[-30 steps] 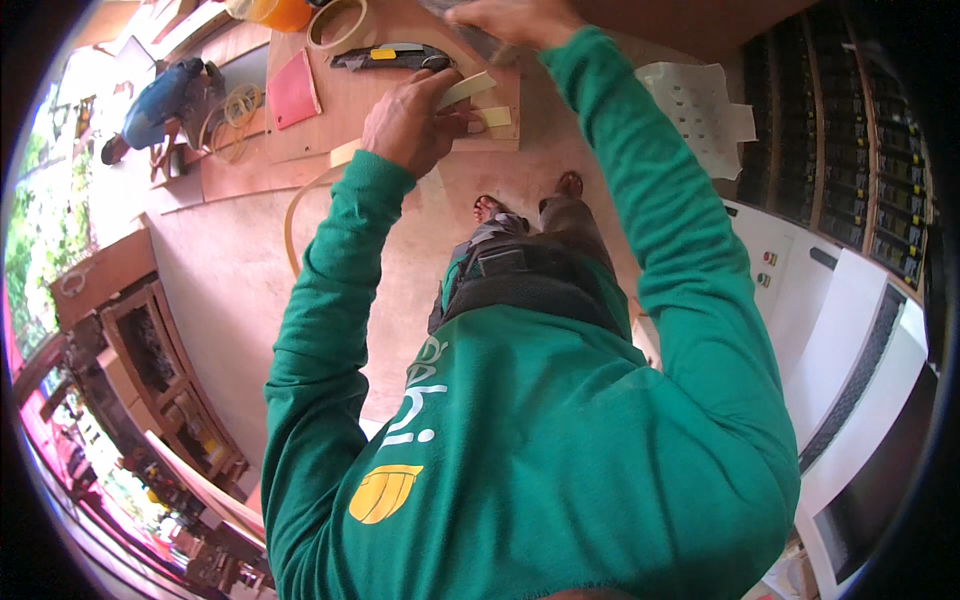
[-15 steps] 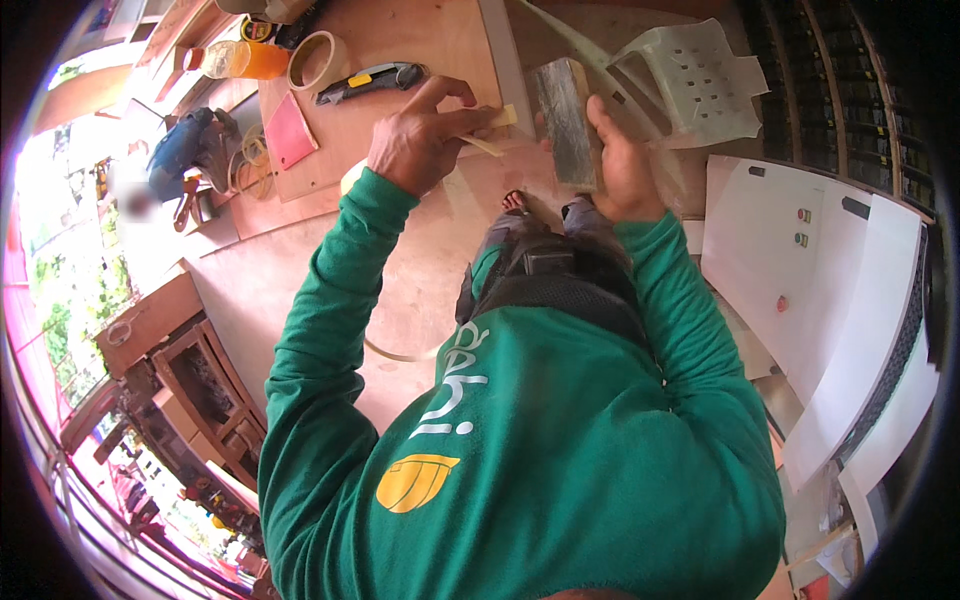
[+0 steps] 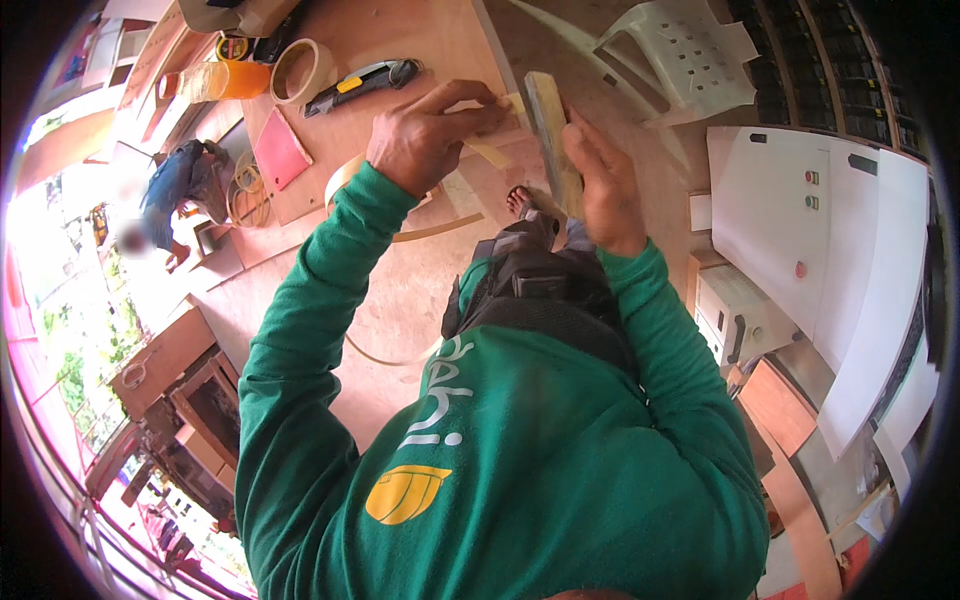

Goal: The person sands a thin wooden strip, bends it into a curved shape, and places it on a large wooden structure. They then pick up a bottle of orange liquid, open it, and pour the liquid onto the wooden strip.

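My right hand (image 3: 600, 185) grips a narrow wooden board (image 3: 548, 125), held on edge in front of my chest. My left hand (image 3: 425, 135) pinches the end of a thin pale edging strip (image 3: 488, 150) against the top of that board. Both arms wear green sleeves. Below the hands I see my feet on the plywood floor (image 3: 400, 290). A loose curl of the same pale strip (image 3: 440, 230) lies on the floor beneath my left hand.
On the plywood worktop (image 3: 440, 40) lie a utility knife (image 3: 362, 84), a tape roll (image 3: 302, 70), an orange cylinder (image 3: 225, 80) and a pink pad (image 3: 280, 150). A white plastic chair (image 3: 680, 55) stands ahead right. White panels (image 3: 800, 220) lean at right. Another person (image 3: 175, 190) crouches at left.
The board has turned from its flat face to its thin edge in my right hand. My left hand has moved closer and now holds the strip at the board's top.
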`<action>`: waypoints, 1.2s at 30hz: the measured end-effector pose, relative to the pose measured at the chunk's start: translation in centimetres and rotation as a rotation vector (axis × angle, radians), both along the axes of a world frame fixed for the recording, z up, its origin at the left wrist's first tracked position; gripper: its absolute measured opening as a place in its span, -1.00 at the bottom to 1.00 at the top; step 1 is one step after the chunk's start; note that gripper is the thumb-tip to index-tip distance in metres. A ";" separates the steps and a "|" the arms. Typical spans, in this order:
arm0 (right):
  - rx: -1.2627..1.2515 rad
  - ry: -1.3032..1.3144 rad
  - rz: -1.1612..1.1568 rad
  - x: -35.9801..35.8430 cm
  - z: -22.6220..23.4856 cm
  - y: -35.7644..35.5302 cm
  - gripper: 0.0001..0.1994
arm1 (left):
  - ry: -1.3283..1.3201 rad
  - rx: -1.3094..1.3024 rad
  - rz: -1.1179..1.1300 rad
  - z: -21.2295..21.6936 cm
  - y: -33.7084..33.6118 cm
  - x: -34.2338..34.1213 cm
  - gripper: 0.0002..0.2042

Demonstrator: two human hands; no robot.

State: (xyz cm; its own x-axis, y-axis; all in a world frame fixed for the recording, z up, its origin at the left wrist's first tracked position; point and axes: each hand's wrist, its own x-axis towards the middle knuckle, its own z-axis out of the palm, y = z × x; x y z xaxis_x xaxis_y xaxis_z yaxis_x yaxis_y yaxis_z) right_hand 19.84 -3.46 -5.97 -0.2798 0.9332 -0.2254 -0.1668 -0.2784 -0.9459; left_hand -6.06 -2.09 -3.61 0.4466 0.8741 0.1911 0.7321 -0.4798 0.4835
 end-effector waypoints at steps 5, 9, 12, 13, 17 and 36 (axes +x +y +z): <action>0.083 -0.035 -0.035 -1.3 -0.4 -1.0 -0.49 | 0.021 0.042 -0.005 0.1 0.1 -0.1 -0.36; 0.140 -0.123 -0.033 -2.1 0.0 0.4 -0.51 | 0.052 0.016 -0.004 0.4 0.0 -0.1 -0.35; 0.172 -0.107 -0.054 -3.3 -0.6 2.7 -0.52 | 0.054 0.013 -0.036 0.1 0.1 -0.3 -0.30; 0.202 -0.117 -0.049 -3.7 -1.2 3.9 -0.52 | 0.048 0.035 -0.047 0.0 0.2 -0.4 -0.31; 0.182 -0.062 -0.072 -4.2 -1.8 6.7 -0.50 | 0.045 0.037 -0.029 -0.3 0.4 -0.3 -0.36; 0.226 -0.082 -0.050 -4.5 -2.7 7.8 -0.53 | 0.033 -0.010 -0.018 -0.1 0.1 -0.3 -0.30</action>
State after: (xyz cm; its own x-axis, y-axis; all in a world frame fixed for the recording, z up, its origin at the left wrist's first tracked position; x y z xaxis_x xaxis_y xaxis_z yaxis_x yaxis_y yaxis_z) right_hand 15.30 4.36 -8.63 -0.2212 0.9748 -0.0289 -0.0953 -0.0511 -0.9941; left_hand -6.32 -2.00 -3.66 0.4683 0.8675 0.1679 0.7388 -0.4887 0.4641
